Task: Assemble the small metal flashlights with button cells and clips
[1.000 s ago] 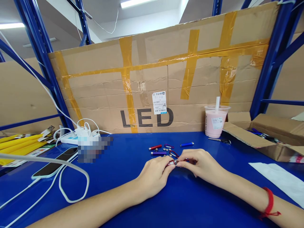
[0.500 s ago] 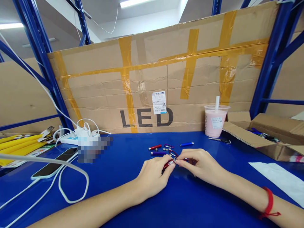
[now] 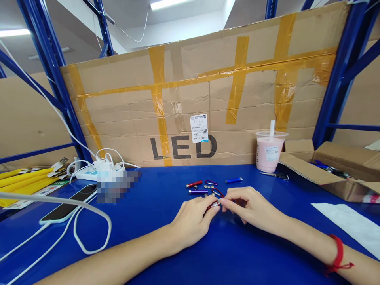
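Pinching one small red flashlight (image 3: 212,205) from both ends, left hand (image 3: 191,219) steadying, right hand (image 3: 247,206) working its tip; spare button cells (image 3: 208,185) waiting just beyond.

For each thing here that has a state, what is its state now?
Left hand: grips small red tube.
Right hand: pinches the tube's end.
Pink drink cup: upright, lidded, straw in.
Cardboard box: flaps open.
Phone: screen dark, flat on table.
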A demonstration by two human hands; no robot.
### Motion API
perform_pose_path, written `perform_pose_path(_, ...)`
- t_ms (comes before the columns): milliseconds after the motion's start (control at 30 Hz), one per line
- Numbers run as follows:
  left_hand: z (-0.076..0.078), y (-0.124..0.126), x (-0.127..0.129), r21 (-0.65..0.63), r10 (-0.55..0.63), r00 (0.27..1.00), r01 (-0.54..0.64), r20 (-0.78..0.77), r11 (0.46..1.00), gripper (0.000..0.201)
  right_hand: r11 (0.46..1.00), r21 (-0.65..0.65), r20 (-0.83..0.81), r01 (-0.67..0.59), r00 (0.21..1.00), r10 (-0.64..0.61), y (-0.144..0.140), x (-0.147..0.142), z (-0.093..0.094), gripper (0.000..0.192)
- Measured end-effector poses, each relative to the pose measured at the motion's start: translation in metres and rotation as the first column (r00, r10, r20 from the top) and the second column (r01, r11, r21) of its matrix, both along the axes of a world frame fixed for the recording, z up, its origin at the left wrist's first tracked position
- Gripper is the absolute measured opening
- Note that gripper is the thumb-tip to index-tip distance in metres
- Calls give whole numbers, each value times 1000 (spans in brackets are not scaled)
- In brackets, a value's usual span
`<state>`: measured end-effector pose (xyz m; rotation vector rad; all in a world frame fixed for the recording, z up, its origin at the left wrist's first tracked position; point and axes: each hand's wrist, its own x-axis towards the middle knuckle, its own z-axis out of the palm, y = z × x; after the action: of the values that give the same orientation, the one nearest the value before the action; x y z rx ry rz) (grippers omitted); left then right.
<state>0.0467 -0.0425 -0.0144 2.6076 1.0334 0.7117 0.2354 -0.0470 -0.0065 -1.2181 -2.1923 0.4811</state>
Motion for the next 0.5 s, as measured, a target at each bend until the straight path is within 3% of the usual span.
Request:
perform_pose_path(167, 2, 0, -1, -27, -21, 1000, 20, -22, 999, 21, 995, -98, -90, -34, 996, 25, 0, -1, 0, 40)
perform_pose_path(500, -1, 0, 0, -8, -14, 1000, 14, 5, 1000, 20, 995, -91, -65, -38, 997, 32, 2, -1, -2, 40)
